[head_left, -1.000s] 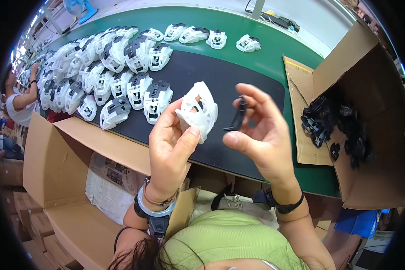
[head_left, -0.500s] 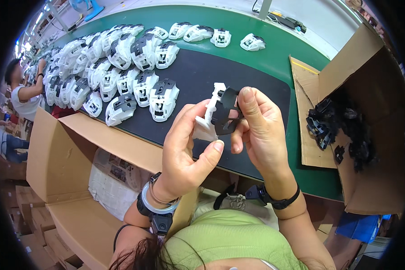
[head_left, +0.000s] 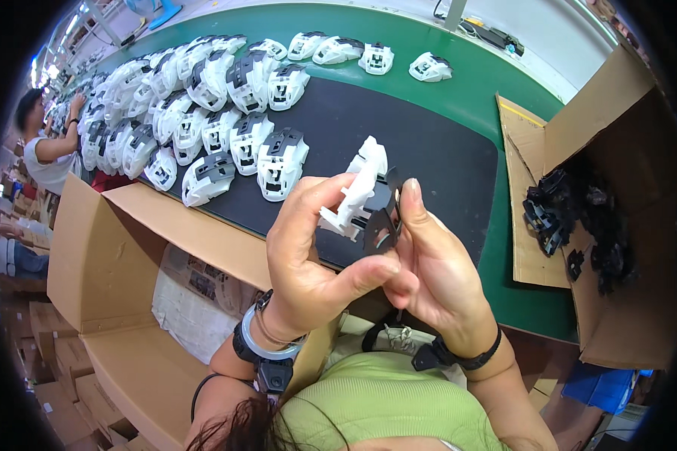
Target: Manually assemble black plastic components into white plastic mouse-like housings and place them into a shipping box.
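Observation:
Over the dark mat, my left hand (head_left: 304,259) grips a white plastic shell (head_left: 362,184) that is tilted on its edge. Pressed against the shell's right side is a black plastic cover (head_left: 383,225), which my right hand (head_left: 440,270) pinches between thumb and fingers. Whether the two pieces are locked together I cannot tell. My left thumb reaches across below them, close to my right fingers. Several white shells with black covers (head_left: 282,165) stand in rows on the mat, left of my hands.
An open carton (head_left: 534,218) with loose black parts (head_left: 552,214) stands on the right of the green table (head_left: 466,98). Another open carton (head_left: 135,368), lined with paper, is at the lower left. Farther left, a person (head_left: 49,143) reaches toward the table.
The white shell and black cover have turned in my hands and come closer together. My left thumb has moved right and down, toward my right fingers. The view has shifted slightly.

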Tool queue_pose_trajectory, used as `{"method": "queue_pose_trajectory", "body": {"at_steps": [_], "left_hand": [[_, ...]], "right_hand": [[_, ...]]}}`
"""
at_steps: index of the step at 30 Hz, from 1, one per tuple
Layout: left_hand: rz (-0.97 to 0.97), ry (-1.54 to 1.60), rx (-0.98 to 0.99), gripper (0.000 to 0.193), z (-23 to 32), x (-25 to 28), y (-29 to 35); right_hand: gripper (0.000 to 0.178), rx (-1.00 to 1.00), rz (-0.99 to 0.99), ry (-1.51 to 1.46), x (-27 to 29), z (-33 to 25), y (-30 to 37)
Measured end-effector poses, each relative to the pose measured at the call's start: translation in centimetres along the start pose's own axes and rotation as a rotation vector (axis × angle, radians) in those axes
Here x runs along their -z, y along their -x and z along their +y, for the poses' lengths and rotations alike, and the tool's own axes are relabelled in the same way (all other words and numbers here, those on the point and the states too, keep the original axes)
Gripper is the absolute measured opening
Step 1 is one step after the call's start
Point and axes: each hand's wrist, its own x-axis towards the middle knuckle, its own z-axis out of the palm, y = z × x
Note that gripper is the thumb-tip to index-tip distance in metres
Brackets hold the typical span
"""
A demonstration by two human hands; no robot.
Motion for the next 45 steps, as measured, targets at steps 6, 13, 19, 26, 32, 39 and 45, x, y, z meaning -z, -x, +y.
{"method": "queue_pose_trajectory", "body": {"at_steps": [6, 13, 19, 26, 32, 39, 45], "left_hand": [[0.039, 0.181, 0.134, 0.073, 0.6, -0.4, -0.1], [0.056, 0.035, 0.117, 0.053, 0.3, -0.5, 0.2], [0.144, 0.175, 0.158, 0.028, 0.6, -1.0, -0.2], [0.013, 0.122, 0.087, 0.031, 0.7, -0.1, 0.0], [0.045, 0.232, 0.156, 0.043, 0.2, 0.3, 0.0], [-0.013, 0.132, 0.129, 0.046, -0.6, 0.4, 0.0], [-0.035, 0.193, 0.144, 0.028, 0.1, 0.0, -0.6]], "right_hand": [[0.041, 0.152, 0.066, 0.058, -0.1, 0.3, 0.7], [0.03, 0.554, 0.277, 0.478, 0.3, 1.9, -1.1], [0.03, 0.486, 0.239, 0.654, 0.7, 0.7, -0.8], [0.02, 0.822, 0.264, 0.763, 1.3, 2.6, -0.5], [0.015, 0.829, 0.054, 1.016, 1.6, 1.7, 1.8], [0.024, 0.506, 0.164, 0.575, 0.9, 0.7, 0.3], [0.02, 0.687, 0.273, 1.017, 0.7, 0.7, 0.3]]}}
